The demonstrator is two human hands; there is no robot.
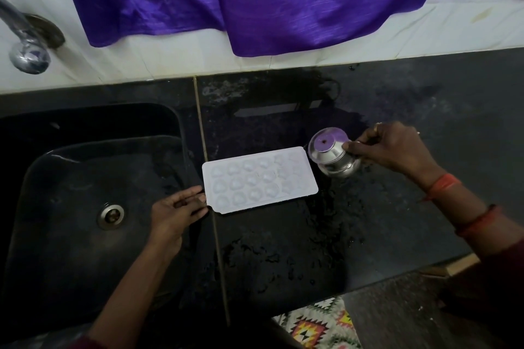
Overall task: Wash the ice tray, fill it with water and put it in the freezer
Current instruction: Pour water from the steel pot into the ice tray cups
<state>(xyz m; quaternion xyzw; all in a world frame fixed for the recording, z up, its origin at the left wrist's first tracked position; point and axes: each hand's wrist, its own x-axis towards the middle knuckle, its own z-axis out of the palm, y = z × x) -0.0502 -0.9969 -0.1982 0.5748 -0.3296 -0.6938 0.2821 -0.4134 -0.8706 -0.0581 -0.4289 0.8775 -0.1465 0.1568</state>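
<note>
White plastic ice tray (259,180) — looks light, bendy, slippery, best gripped at both short ends — has my left hand (174,211) touching one end, fingers straight, while my right hand (394,150) clamps a shiny steel cup (333,157).

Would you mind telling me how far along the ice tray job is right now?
Washing looks done: the ice tray lies on the wet counter beside the sink. In hand: the right hand tips a steel pot at the tray's right end while the left hand touches its left end. Left: finishing the fill, then the freezer, which is not in view.
</note>
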